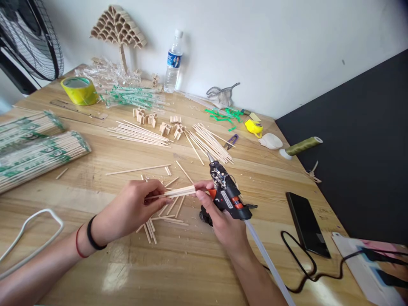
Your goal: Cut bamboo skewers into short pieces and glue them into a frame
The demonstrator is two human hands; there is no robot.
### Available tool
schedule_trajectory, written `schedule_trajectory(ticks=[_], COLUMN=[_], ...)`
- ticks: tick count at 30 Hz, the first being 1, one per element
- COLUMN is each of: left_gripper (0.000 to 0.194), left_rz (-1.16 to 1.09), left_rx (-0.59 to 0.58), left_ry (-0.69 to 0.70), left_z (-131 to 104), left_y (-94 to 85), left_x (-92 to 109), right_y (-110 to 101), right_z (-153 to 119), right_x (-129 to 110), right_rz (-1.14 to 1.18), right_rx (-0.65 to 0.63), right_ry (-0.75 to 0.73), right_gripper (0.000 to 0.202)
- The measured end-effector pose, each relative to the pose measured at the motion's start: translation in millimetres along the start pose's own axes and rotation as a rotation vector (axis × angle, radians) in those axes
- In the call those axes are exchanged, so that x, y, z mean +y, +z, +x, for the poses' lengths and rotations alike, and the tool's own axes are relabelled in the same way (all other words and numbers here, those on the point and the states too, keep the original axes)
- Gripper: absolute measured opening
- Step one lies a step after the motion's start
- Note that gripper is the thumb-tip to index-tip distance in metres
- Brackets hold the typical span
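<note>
Between the thumb and fingers of my left hand point(127, 208) is a small bundle of thin wooden sticks point(180, 191), held roughly level above the table. My right hand point(228, 229) grips a black hot glue gun point(225, 191), its metal nozzle tilted up and away from me. The right thumb and a fingertip also touch the far end of the bundle. A long translucent glue stick point(267, 259) trails out of the gun's back. Short cut sticks point(149, 231) lie scattered below my hands.
Longer sticks point(140, 134) lie fanned out beyond, near small glued stick pieces point(165, 128). Packaged sticks point(44, 155) are at left. A water bottle point(174, 63), yellow tape point(79, 90) and stick-built tree point(117, 27) stand behind. A phone point(307, 225) and black cord point(304, 276) lie right.
</note>
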State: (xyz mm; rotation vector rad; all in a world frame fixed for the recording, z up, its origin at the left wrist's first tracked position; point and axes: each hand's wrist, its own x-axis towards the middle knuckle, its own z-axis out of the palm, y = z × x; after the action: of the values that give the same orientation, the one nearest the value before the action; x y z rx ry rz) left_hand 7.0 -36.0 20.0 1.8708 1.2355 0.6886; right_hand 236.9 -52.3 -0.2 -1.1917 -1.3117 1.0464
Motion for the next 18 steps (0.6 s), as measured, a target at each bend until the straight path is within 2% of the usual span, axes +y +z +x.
schedule_trajectory(ticks=[6, 10, 18], left_gripper=[0.021, 0.029, 0.040], left_rz=[-0.024, -0.094, -0.474], left_rx=[-0.010, -0.058, -0.173], left_ry=[-0.083, -0.129, -0.158], left_z=[0, 0, 2], left_y=[0.3, -2.7, -15.2], left_x=[-2, -2, 6], right_y=[1, 4, 3], right_z=[1, 2, 0], right_x=[2, 2, 3], right_rz=[0.098, 0.103, 0.115], right_rx=[0.021, 0.026, -0.006], right_ry=[0.001, 0.004, 0.015], right_gripper=[0.013, 0.014, 0.014])
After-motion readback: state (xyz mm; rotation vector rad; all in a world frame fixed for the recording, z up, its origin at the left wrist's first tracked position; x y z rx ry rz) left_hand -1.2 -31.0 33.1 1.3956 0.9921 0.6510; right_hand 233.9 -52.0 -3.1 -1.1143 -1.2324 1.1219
